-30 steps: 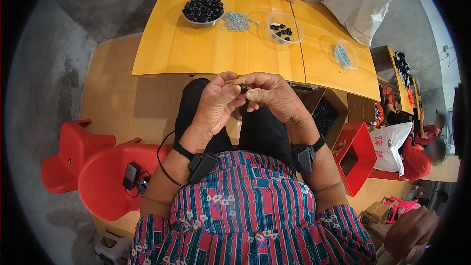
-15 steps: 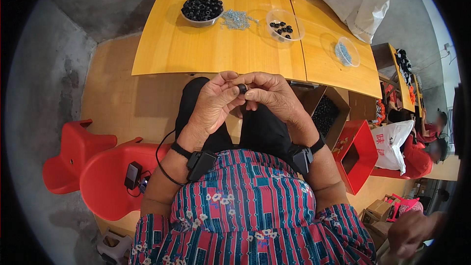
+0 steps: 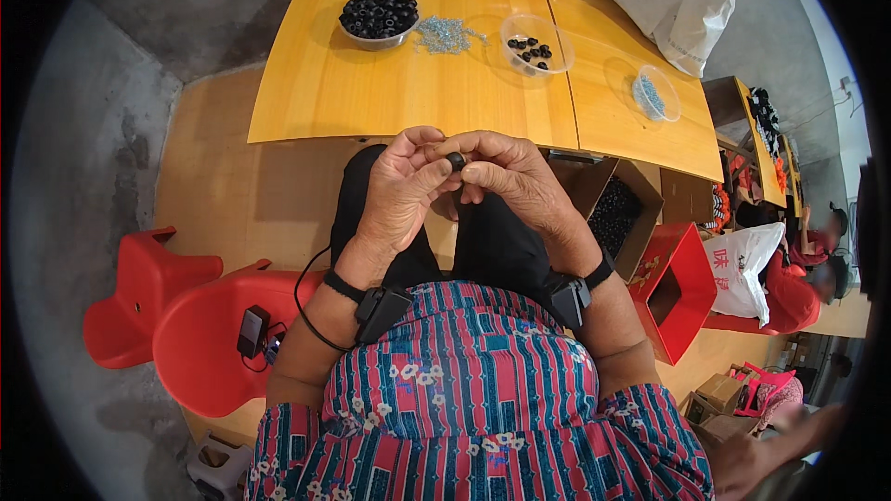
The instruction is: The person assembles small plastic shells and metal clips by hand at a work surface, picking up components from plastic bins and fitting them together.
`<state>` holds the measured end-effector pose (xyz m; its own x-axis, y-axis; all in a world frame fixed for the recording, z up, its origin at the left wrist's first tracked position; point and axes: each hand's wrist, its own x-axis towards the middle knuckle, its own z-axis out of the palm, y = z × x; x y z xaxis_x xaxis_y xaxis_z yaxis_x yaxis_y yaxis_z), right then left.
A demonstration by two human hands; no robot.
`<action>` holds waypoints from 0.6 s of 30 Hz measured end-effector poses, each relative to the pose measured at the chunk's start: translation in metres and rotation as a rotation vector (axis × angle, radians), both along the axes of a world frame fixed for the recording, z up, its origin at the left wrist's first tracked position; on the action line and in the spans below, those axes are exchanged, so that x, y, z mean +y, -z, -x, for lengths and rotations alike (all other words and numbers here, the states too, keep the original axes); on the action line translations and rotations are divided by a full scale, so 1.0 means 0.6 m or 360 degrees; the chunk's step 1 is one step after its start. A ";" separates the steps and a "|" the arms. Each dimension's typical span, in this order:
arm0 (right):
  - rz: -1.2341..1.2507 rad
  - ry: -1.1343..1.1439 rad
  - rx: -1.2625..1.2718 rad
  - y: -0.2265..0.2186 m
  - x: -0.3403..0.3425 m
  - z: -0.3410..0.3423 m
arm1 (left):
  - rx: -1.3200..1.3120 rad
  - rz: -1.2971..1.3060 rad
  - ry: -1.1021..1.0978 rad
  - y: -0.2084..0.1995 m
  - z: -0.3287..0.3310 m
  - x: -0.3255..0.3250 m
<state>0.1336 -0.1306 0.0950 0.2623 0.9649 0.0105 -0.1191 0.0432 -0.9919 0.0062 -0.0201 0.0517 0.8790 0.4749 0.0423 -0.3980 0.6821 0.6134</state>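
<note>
A small round black piece [image 3: 456, 161], like a knob or large bead, is held between both hands just beyond my lap. My left hand [image 3: 397, 193] pinches it with thumb and fingers from the left. From the right, my right hand [image 3: 516, 181] closes on it, thumb and forefinger together. On the yellow table [image 3: 371, 102] ahead, a clear bowl [image 3: 384, 43] is heaped with similar black pieces. Beside it lies a loose pile of tiny pale-blue, clear-looking bits [image 3: 445, 35]. Another clear bowl [image 3: 564, 63] holds several black pieces. Farther right, a small tub [image 3: 674, 102] contains pale-blue bits.
A cardboard box [image 3: 650, 187] of black pieces stands below the table's right part, near a red box [image 3: 698, 264]. Red chairs [image 3: 190, 343] are at left. White sacks [image 3: 710, 14] lie at the back right. Another person's arm [image 3: 784, 445] shows at lower right.
My hands and the black piece have shifted very slightly upward in the picture, still together. The other person's arm at lower right has moved down and left.
</note>
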 end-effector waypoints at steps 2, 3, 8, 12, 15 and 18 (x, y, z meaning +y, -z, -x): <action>0.0006 0.0011 -0.0002 -0.006 -0.001 0.005 | 0.0006 0.0002 -0.0038 -0.002 0.001 -0.002; 0.0011 0.0021 -0.0006 -0.008 -0.001 0.007 | -0.0002 0.0009 -0.0033 -0.002 0.001 -0.002; -0.0009 -0.0001 0.0018 -0.009 -0.002 0.007 | -0.0014 0.0026 -0.0042 -0.004 0.002 -0.004; 0.0000 0.0029 -0.0134 -0.011 -0.002 0.010 | 0.0024 0.0007 -0.0072 -0.003 0.003 -0.006; -0.0023 0.0064 -0.0230 -0.015 -0.002 0.015 | 0.0056 -0.0054 -0.0119 -0.004 0.002 -0.006; -0.0050 0.0146 -0.0244 -0.012 -0.001 0.019 | 0.0033 -0.0023 -0.0118 -0.010 0.002 -0.008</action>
